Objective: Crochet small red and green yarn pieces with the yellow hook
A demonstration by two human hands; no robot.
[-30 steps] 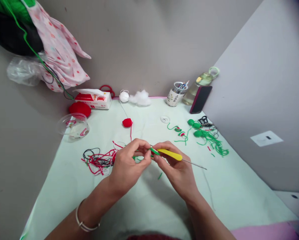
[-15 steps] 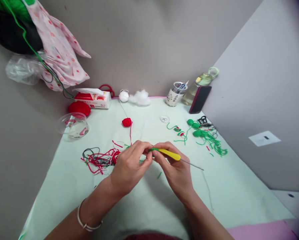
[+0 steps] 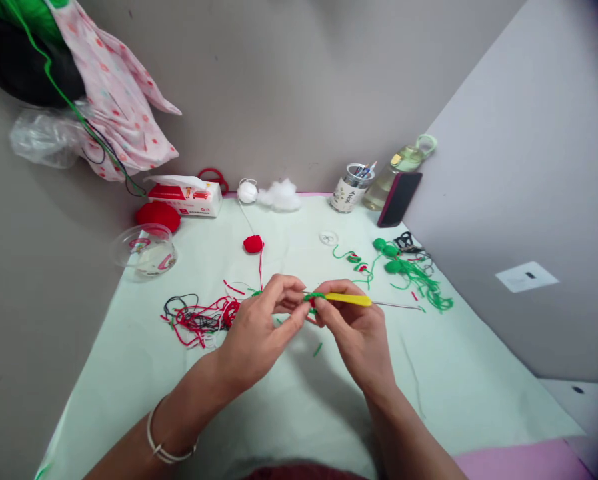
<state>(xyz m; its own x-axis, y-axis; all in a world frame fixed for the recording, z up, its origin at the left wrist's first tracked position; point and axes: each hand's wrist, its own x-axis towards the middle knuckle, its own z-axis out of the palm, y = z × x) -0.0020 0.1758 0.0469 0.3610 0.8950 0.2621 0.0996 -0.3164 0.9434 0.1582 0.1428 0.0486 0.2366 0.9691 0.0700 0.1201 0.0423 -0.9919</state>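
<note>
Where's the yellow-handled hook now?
Head view, just right of centre: the yellow-handled hook is in the right hand, its handle next to the small green-and-red piece.

A small crocheted piece (image 3: 315, 297), green along its top edge with red below, sits pinched between the fingertips of the left hand (image 3: 259, 330) and right hand (image 3: 361, 340). The yellow-handled hook (image 3: 349, 299) lies nearly level in the right fingers — its thin metal shaft (image 3: 397, 306) extending rightward beyond them.
</note>
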